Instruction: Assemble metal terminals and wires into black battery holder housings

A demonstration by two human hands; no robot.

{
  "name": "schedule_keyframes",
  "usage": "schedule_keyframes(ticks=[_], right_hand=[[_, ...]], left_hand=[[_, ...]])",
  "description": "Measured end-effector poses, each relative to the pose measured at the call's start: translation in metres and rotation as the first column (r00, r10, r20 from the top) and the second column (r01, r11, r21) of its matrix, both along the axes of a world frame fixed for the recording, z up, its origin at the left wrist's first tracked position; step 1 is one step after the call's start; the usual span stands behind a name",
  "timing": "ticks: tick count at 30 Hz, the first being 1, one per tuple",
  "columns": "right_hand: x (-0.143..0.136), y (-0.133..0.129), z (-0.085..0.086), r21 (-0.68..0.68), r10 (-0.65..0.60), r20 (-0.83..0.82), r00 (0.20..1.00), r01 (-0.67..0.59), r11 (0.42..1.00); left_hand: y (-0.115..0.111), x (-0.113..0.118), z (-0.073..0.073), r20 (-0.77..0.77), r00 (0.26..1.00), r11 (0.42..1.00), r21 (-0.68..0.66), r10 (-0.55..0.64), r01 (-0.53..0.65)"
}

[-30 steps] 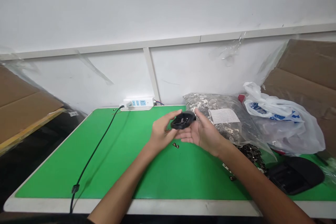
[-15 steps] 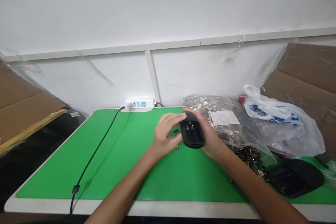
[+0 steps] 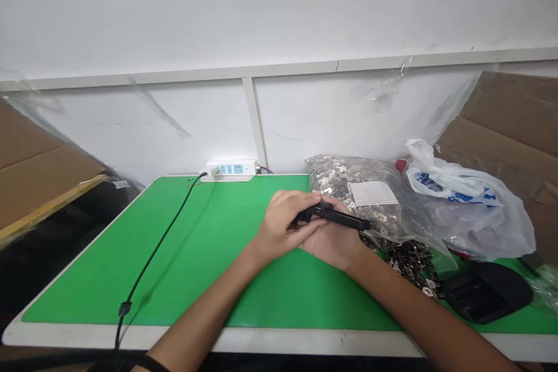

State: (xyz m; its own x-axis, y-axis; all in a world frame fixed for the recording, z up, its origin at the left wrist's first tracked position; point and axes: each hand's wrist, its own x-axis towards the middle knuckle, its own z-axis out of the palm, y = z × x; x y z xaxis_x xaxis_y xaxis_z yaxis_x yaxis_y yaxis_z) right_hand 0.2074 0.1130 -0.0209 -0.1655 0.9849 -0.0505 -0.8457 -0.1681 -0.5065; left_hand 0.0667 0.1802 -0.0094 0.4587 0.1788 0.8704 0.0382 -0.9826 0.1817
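A black plastic housing is held edge-on between both hands above the green mat. My left hand pinches its left end, thumb below and fingers on top. My right hand lies palm-up under it, its fingers partly hidden behind the part. A similar black housing, rounded at one end with slots in its face, rests on the mat at right. Near my right wrist is a pile of small metal pieces. Behind it lies a clear plastic bag full of small metal pieces, with a white label.
A white power strip stands at the mat's back edge, its black cable running forward across the green mat. At right is a tied white plastic bag. Cardboard flanks both sides, and a wall rises behind.
The black housing has tipped from showing its slotted face to nearly edge-on, pointing right. My right hand has turned palm-up beneath it; my left hand stays at its left end.
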Motion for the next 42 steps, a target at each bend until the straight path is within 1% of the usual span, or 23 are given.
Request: schedule_keyframes(ticks=[1, 2, 3, 4, 6, 7, 8, 9, 11, 12, 13, 16, 19, 21, 23, 25, 28, 32, 37, 42], right_hand=[[0.0, 0.0, 0.001, -0.003, -0.004, 0.044, 0.999, 0.004, 1.0], [0.0, 0.0, 0.001, -0.011, -0.037, 0.092, 0.995, 0.038, 0.999], [0.0, 0.001, 0.002, -0.017, -0.103, 0.15, 0.983, 0.107, 0.994], [0.0, 0.002, 0.002, -0.012, -0.194, 0.216, 0.957, 0.201, 0.98], [0.0, 0.003, 0.003, 0.038, -0.38, 0.348, 0.857, 0.392, 0.919], [0.001, 0.004, 0.004, 0.064, -0.425, 0.399, 0.812, 0.437, 0.897], [0.002, 0.004, 0.004, 0.076, -0.42, 0.444, 0.791, 0.434, 0.898], [0.003, 0.003, 0.004, 0.065, -0.369, 0.486, 0.792, 0.388, 0.919], [0.008, 0.0, 0.006, 0.005, -0.221, 0.552, 0.804, 0.261, 0.965], [0.01, -0.002, 0.007, -0.016, -0.165, 0.573, 0.803, 0.213, 0.977], [0.012, -0.003, 0.007, -0.024, -0.138, 0.587, 0.798, 0.188, 0.982], [0.014, 0.0, 0.012, -0.032, -0.148, 0.574, 0.806, 0.202, 0.979], [0.006, 0.014, 0.018, -0.052, -0.177, 0.514, 0.84, 0.236, 0.97], [-0.001, 0.026, 0.022, -0.038, -0.197, 0.48, 0.855, 0.244, 0.969], [-0.008, 0.036, 0.025, -0.046, -0.182, 0.473, 0.862, 0.23, 0.972], [-0.012, 0.04, 0.025, -0.079, -0.159, 0.481, 0.862, 0.224, 0.971], [-0.01, 0.039, 0.021, -0.071, -0.151, 0.504, 0.851, 0.215, 0.974], [-0.002, 0.031, 0.012, -0.032, -0.139, 0.555, 0.82, 0.188, 0.982], [-0.002, 0.028, 0.006, -0.012, -0.196, 0.565, 0.801, 0.246, 0.969], [-0.004, 0.024, 0.006, 0.016, -0.267, 0.545, 0.795, 0.308, 0.951]], left_hand=[[0.004, -0.002, 0.0, -0.038, 0.999, 0.999, 0.039, -0.004, 0.006], [0.008, -0.005, -0.001, -0.073, 0.997, 0.997, 0.078, -0.007, 0.012], [0.012, -0.007, -0.002, -0.101, 0.995, 0.994, 0.112, -0.003, 0.015], [0.016, -0.009, -0.004, -0.117, 0.993, 0.99, 0.141, 0.005, 0.012], [0.022, -0.011, -0.008, -0.123, 0.992, 0.983, 0.183, 0.027, -0.004], [0.024, -0.011, -0.01, -0.122, 0.992, 0.98, 0.2, 0.037, -0.012], [0.025, -0.011, -0.012, -0.121, 0.992, 0.976, 0.216, 0.048, -0.021], [0.026, -0.011, -0.013, -0.121, 0.991, 0.972, 0.233, 0.06, -0.03], [0.025, -0.01, -0.014, -0.122, 0.989, 0.961, 0.273, 0.088, -0.051], [0.025, -0.01, -0.013, -0.123, 0.988, 0.954, 0.294, 0.099, -0.059], [0.024, -0.011, -0.013, -0.121, 0.987, 0.949, 0.309, 0.106, -0.064], [0.027, -0.013, -0.01, -0.113, 0.986, 0.942, 0.327, 0.118, -0.076], [0.034, -0.019, -0.009, -0.091, 0.982, 0.933, 0.336, 0.166, -0.127], [0.041, -0.024, -0.01, -0.069, 0.975, 0.926, 0.334, 0.212, -0.177], [0.047, -0.029, -0.011, -0.056, 0.967, 0.921, 0.322, 0.25, -0.219], [0.051, -0.032, -0.014, -0.066, 0.963, 0.925, 0.302, 0.263, -0.232], [0.052, -0.032, -0.017, -0.101, 0.967, 0.946, 0.252, 0.233, -0.202], [0.045, -0.025, -0.018, -0.105, 0.977, 0.968, 0.194, 0.184, -0.161], [0.035, -0.017, -0.017, -0.05, 0.989, 0.984, 0.118, 0.141, -0.135], [0.032, -0.016, -0.022, -0.024, 0.992, 0.992, 0.047, 0.121, -0.119]])
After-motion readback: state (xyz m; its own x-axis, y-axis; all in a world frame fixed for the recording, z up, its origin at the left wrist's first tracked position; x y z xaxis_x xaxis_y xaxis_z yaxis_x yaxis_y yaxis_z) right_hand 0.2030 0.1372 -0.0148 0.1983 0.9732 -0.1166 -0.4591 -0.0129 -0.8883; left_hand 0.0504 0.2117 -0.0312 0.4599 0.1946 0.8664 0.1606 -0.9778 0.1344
